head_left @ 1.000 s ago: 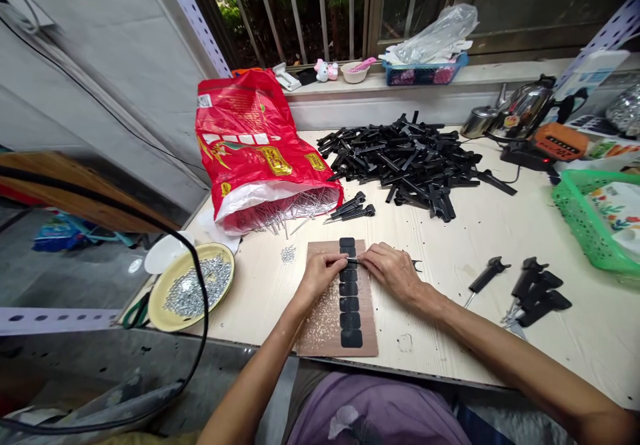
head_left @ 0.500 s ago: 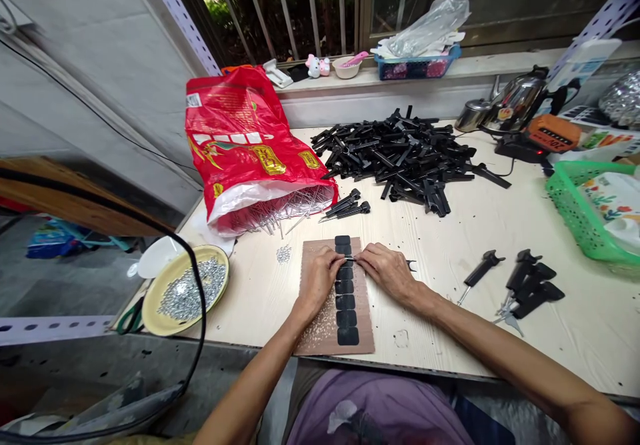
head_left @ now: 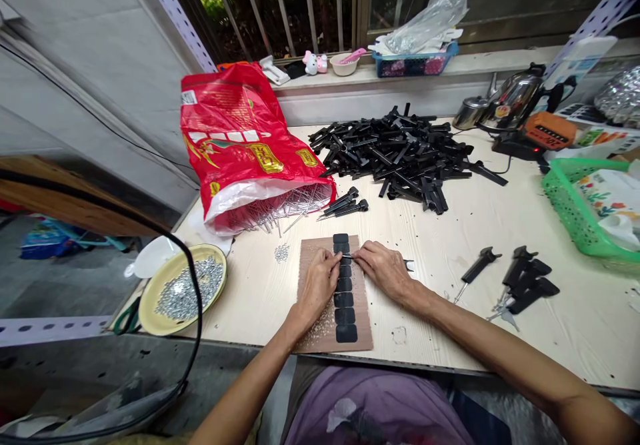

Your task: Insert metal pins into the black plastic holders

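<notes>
Over a brown board [head_left: 363, 325] my left hand [head_left: 320, 277] pinches the left end of a thin, dark and shiny rod-like piece [head_left: 347, 255]. My right hand [head_left: 384, 266] has its fingers closed on the other end; the covered part is hidden. A small black forked end [head_left: 409, 265] shows just beyond my right hand, and I cannot tell whether it belongs to the held piece. Down the board runs a strip of black rounded pads [head_left: 345, 299], under my fingertips. Pale crumbs lie on the board by my left wrist.
A red bag [head_left: 235, 138] of metal rods and a heap of black plastic parts [head_left: 395, 151] lie behind. Left is a yellow plate [head_left: 150, 318] of small metal pieces, crossed by a black cable [head_left: 201, 298]. Black-handled tools [head_left: 525, 275] and a green basket [head_left: 565, 215] are right.
The whole view has shifted slightly. Both hands stay over the board, still pinching the thin piece, with only a small shift of the fingers.
</notes>
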Demonstrator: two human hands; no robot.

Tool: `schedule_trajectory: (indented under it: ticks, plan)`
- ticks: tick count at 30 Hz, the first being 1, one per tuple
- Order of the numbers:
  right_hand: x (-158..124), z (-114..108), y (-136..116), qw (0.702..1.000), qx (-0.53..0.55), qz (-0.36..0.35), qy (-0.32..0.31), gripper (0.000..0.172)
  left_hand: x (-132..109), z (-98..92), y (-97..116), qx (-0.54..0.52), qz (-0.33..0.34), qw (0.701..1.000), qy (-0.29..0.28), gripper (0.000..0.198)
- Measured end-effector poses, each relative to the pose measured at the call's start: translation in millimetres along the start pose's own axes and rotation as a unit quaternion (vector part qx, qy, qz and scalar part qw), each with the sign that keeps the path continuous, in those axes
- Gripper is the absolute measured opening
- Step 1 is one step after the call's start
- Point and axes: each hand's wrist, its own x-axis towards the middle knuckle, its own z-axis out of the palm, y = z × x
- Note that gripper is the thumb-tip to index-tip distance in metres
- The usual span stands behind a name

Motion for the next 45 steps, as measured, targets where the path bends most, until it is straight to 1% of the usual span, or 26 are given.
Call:
schedule_trajectory:
  ticks: [4,8,10,14,20,22,26,28,31,35,37,39,42,45]
  plan:
    - [1,-2,-2,1.0,-0.003,0.008,-0.002,0.025,0,-0.1,-4,0.024,-0.004,1.0,0.014,0.028]
    - [4,-4,-4,1.0,-0.015,0.008,-0.008,0.026,-2,-4.1,-7,0.089,-0.022,0.994,0.055,0.029]
    - [5,-4,-4,1.0,-0.023,0.005,-0.012,0.025,-2,-4.8,-7,0.125,0.002,0.99,0.066,0.028]
    - [7,-4,-1,0.999,-0.03,-0.007,-0.016,0.024,-1,-2.6,-12,0.15,0.061,0.985,0.057,0.029]
    - [11,-9,3,0.999,-0.037,-0.028,-0.025,0.023,1,-0.2,-16,0.138,0.086,0.985,0.049,0.03]
    - [12,-10,4,0.997,-0.058,-0.05,-0.025,0.023,-1,-0.3,-14,0.133,0.087,0.986,0.052,0.031]
    - [12,-10,8,0.982,-0.106,-0.153,-0.023,0.023,-7,-1.5,-10,0.125,0.082,0.987,0.052,0.03]
    - [12,-10,10,0.979,-0.105,-0.174,-0.025,0.022,-7,-2.6,-11,0.118,0.077,0.989,0.049,0.027]
    - [14,-9,13,0.983,-0.089,-0.157,-0.021,0.021,-2,-4.9,-14,0.108,0.076,0.991,0.032,0.023]
    - [14,-9,12,0.987,-0.075,-0.139,-0.017,0.025,9,-6.6,-18,0.113,0.097,0.989,0.008,0.02]
    - [13,-10,11,0.989,-0.064,-0.129,-0.019,0.026,12,-5.9,-18,0.121,0.11,0.987,0.006,0.021]
    - [12,-12,8,0.993,-0.047,-0.102,-0.024,0.026,13,-4.2,-17,0.127,0.118,0.985,0.01,0.022]
    - [9,-12,5,0.998,-0.016,-0.059,-0.03,0.026,12,-1.4,-17,0.13,0.115,0.985,0.015,0.023]
    - [8,-7,2,0.999,-0.006,-0.041,-0.027,0.023,9,0.6,-17,0.132,0.111,0.985,0.014,0.022]
